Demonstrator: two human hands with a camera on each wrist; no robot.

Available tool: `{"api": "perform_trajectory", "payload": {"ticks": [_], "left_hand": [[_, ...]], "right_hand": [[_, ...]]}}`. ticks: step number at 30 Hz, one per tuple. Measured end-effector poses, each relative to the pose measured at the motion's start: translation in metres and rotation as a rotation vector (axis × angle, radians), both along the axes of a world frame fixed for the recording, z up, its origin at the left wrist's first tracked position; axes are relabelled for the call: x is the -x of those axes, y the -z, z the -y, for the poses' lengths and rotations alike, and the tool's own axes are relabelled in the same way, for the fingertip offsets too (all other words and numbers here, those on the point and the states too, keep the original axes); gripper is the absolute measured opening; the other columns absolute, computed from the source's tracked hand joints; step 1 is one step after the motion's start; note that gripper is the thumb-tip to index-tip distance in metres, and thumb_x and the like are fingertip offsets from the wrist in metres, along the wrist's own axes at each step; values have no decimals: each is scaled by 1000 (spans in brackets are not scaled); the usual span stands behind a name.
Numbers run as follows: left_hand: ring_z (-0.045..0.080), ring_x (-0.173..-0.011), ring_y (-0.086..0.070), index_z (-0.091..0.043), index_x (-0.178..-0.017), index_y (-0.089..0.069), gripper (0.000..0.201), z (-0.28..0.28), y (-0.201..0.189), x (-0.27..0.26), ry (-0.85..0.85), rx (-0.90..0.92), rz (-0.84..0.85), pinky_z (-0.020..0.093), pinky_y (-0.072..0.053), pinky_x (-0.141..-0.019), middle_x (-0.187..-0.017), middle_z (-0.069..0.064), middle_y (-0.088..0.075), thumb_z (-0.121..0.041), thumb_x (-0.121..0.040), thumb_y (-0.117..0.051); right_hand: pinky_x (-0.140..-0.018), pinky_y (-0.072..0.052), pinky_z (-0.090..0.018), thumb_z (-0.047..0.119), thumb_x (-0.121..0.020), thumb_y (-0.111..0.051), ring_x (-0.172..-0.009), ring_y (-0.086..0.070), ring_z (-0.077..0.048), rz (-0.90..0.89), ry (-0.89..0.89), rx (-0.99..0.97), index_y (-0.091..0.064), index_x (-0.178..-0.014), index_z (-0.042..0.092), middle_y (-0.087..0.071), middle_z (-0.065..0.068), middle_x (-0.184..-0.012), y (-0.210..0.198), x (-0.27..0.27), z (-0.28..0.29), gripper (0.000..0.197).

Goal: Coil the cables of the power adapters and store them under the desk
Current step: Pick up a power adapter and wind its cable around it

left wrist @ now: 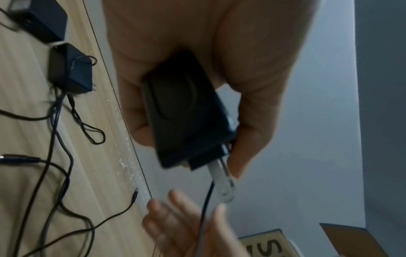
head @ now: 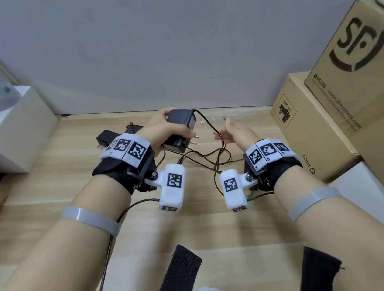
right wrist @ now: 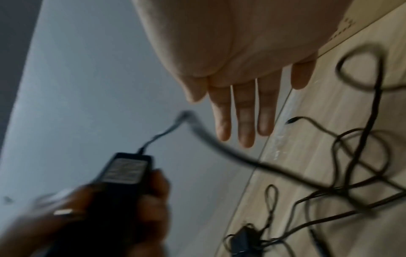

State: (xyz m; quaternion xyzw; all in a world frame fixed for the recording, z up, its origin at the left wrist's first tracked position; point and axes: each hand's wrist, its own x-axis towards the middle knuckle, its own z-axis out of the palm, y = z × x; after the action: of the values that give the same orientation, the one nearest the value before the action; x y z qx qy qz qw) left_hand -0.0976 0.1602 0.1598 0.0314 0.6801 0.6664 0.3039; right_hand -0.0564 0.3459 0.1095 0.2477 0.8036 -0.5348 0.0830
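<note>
I found my left hand [head: 159,127] gripping the black power adapter [head: 180,128], fingers and thumb curled round its body, lifted clear of the wooden floor [head: 48,213] and close to the grey wall [head: 172,38]. Taking the adapter as my landmark: its long axis ran roughly from near to far, plug prongs [head: 194,140] at the near end and pointing toward my right hand, and its cable [head: 207,122] leaving the far end. From there the cable arched over and dropped between the adapter and my right hand [head: 233,133], down into a loose tangle on the floor below. My right hand stood just beside the adapter, palm turned toward it, fingers [right wrist: 246,121] straight and slightly spread, holding nothing; in the right wrist view the cable passed close before the fingertips, though blur stopped me telling whether it touched them. I judged the right hand the nearer one to the hanging cable, which lay on its palm side, so the coming move looked like a short closing of those fingers on the cable to begin coiling. Two further adapters [left wrist: 70,69] lay on the floor beyond my left hand, their leads [left wrist: 61,139] mixed into the same tangle, which I judged could snag.
</note>
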Motion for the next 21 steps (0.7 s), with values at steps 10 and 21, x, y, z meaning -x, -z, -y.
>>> {"api": "perform_trajectory", "payload": {"ticks": [10,21], "left_hand": [[15,-74,-64,-1,-100,-62,43,-3,16,-5,55,-118,51,21,-54,-69,-81,6,-64,-12,-61,-75],[10,-69,-68,-10,-96,-60,25,-18,-2,-11,61,-143,54,21,-55,-57,-76,0,-69,-33,-87,-60]], "right_hand": [[-35,-29,-18,19,-99,-39,-29,-22,-3,-340,-39,226,-59,-82,20,-32,14,-36,-32,-11,19,27],[-46,-31,-20,17,-98,-33,-54,-39,-9,-286,-22,-157,-50,-83,21,-44,5,-66,-9,-18,35,23]]}}
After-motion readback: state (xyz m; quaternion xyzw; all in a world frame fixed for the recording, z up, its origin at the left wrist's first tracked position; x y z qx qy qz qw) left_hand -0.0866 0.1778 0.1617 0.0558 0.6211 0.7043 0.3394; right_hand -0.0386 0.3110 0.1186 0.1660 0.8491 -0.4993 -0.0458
